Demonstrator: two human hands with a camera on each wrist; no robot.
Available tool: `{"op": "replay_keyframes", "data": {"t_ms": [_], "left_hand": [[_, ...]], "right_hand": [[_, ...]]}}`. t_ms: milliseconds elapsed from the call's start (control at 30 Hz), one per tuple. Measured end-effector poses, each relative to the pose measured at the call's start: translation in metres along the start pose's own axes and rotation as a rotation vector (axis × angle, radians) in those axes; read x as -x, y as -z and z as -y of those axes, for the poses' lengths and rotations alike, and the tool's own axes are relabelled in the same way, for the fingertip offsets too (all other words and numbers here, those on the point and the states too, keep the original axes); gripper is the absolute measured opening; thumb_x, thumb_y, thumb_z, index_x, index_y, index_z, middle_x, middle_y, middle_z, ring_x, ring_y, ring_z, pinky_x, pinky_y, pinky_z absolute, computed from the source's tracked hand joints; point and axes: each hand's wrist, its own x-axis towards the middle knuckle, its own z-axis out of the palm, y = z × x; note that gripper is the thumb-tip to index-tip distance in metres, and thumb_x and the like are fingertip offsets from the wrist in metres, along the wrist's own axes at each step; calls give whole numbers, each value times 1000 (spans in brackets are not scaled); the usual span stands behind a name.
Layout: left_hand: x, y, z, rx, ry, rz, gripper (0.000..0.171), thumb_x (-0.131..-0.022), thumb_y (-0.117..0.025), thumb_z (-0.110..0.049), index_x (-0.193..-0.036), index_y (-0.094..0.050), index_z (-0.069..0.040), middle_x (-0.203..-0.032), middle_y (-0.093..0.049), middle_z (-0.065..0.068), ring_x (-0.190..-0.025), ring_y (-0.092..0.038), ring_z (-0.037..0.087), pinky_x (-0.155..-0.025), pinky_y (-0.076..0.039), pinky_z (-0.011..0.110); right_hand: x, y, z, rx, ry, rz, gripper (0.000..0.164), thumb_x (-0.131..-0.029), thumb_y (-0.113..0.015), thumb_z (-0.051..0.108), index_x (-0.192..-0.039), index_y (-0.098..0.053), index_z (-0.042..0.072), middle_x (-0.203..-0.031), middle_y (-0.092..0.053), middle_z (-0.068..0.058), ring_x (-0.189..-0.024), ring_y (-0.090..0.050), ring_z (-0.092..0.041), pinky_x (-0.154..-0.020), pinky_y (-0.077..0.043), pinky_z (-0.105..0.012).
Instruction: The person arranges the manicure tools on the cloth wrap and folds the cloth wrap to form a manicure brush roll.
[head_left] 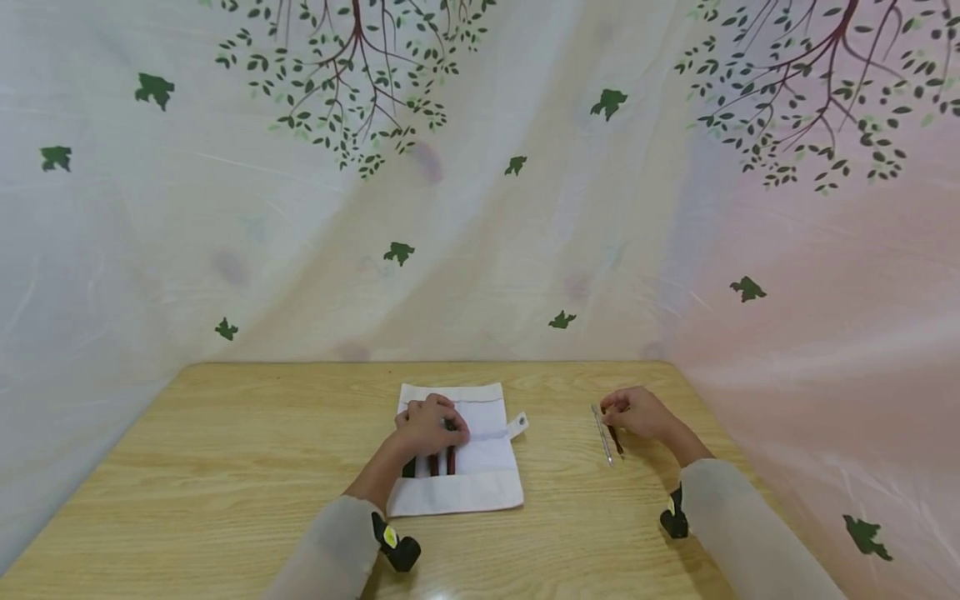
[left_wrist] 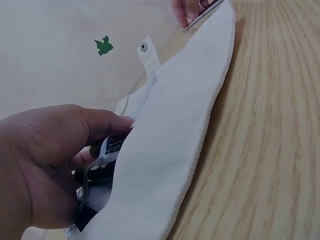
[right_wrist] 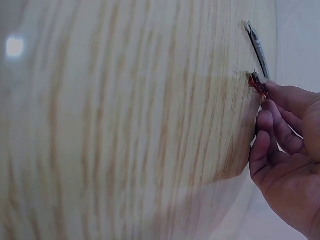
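Pinched between thumb and fingertips, a slim red-brown tool (head_left: 616, 439) slants from a person's right hand (head_left: 637, 412) at the right side of a wooden table (head_left: 262, 433), just beside a thin silver-coloured rod (head_left: 602, 435). Whether its lower end touches the wood cannot be told. Judging by its narrow build, the tool is likely light and stiff, its shiny surface perhaps a little slippery; a pinch near mid-length, clear of the slender tip, would probably hold it steadiest. Well apart, the left hand (head_left: 431, 425) bends over a white cloth case (head_left: 487, 492), its fingers at the dark tools (head_left: 451, 461) inside; whether it grasps them or merely touches them is unclear. Soft and foldable by its look, the case seems best held flat at an edge.
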Motion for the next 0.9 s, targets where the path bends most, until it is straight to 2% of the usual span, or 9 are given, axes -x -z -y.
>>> {"op": "replay_keyframes", "data": {"t_ms": [133,367,600,700,900], "left_hand": [[-1,2,-1,-7,3,29,13,-93,-74,-36,-81,-72,-35,-136,-49,-1,-128,-33,40,-100,-20,64],[-5,3,-2,-35,-15,31,12,-93,-74,-36,-81,-72,-35,-128,-52,-4,-123,-34,38,-97,-20,65],[-6,2,-1,-52,-26,30,12,-94,-73,-36,-82,-72,-36,-131,-53,-2,-123,-35,39,-97,-20,65],[-8,2,0,-41,-13,41,11,-94,-72,-35,-83,-73,-36,-133,-53,-2,-124,-34,40,-98,-19,65],[-15,-2,5,-40,37,38,16,-93,-68,-37,-78,-74,-39,-120,-58,-9,-120,-35,39,-97,-20,63]], "right_hand": [[0,0,1,-15,-18,0,29,-96,-70,10,-119,-69,-9,-95,-72,-8,-87,-66,-20,-74,-53,-36],[0,-1,4,-11,-45,-22,30,-96,-72,13,-118,-69,-7,-94,-73,-9,-84,-67,-19,-70,-53,-33],[-2,-3,5,-18,-46,-34,27,-95,-71,8,-116,-69,-8,-95,-73,-11,-87,-68,-23,-75,-55,-38],[-2,-4,6,-7,-50,-45,25,-94,-71,7,-115,-69,-7,-96,-72,-11,-87,-68,-24,-76,-56,-40],[-4,-8,4,28,-52,-78,24,-94,-72,10,-114,-72,-4,-97,-72,-10,-89,-66,-24,-76,-54,-41]]}}
